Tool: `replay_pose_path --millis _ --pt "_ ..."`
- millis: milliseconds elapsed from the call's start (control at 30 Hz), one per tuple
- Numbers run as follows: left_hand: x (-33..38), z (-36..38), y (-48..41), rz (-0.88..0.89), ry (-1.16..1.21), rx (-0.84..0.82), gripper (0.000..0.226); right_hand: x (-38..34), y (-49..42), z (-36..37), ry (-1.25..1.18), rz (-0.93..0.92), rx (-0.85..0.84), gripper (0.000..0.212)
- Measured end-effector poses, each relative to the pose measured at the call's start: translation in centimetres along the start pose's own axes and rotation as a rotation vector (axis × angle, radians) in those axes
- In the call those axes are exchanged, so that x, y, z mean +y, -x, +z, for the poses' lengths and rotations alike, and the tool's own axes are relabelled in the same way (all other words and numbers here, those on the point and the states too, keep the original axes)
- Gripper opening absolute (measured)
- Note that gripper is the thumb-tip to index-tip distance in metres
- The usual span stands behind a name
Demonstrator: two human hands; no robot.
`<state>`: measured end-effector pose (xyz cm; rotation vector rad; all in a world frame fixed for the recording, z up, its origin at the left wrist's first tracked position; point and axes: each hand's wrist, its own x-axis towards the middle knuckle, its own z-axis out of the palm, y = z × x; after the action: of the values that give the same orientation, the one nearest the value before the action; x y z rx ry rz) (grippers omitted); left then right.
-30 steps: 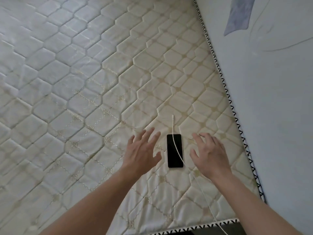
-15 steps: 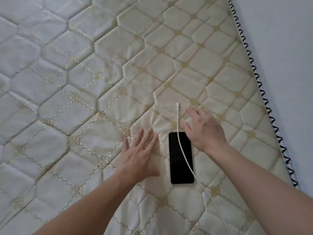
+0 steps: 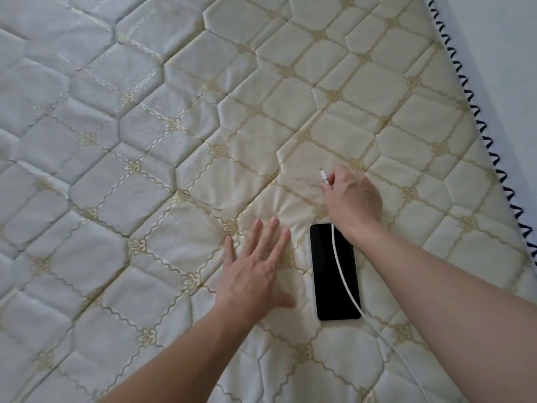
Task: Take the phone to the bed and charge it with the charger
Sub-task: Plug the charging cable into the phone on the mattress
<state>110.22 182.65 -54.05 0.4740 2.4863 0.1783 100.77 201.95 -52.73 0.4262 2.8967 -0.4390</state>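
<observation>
- My right hand point(image 3: 353, 197), right of centre, had fingers pinched on the charger cable point(image 3: 340, 267) just behind its white plug point(image 3: 324, 176).
- My left hand point(image 3: 257, 271), lower centre, lay flat on the mattress point(image 3: 145, 141), fingers spread, gripping nothing.
- Phone point(image 3: 334, 271) lay face up, screen dark, between my hands, below the right one.
- Cable ran across the phone toward lower right.
- Mattress edge had black zigzag trim point(image 3: 479, 112), upper right.

Phone point(image 3: 334, 271) flat on mattress point(image 3: 145, 170), just right of left hand point(image 3: 255, 274) fingers. Cable point(image 3: 341, 271) across phone, plug apparently between right hand point(image 3: 353, 196) fingertips, beyond phone.
</observation>
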Motion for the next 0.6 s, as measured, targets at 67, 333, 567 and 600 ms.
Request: replay_pose_path --millis 67,333,567,600 --pt "0.0 -0.1 0.0 0.0 -0.013 0.005 0.127 0.8 0.7 -0.5 -0.015 -0.003 0.004 0.02" --pt "0.7 -0.8 0.3 -0.019 -0.073 -0.018 0.129 6.7 8.5 -2.8 -0.154 0.025 -0.002 0.018" --pt "3.7 -2.0 0.5 0.017 0.015 0.07 0.096 9.7 19.1 -0.4 -0.296 0.098 -0.032 0.015" --pt "4.3 -1.9 0.5 0.059 -0.001 0.111 0.092 9.7 20.4 0.2 -0.308 0.103 -0.033 0.014"
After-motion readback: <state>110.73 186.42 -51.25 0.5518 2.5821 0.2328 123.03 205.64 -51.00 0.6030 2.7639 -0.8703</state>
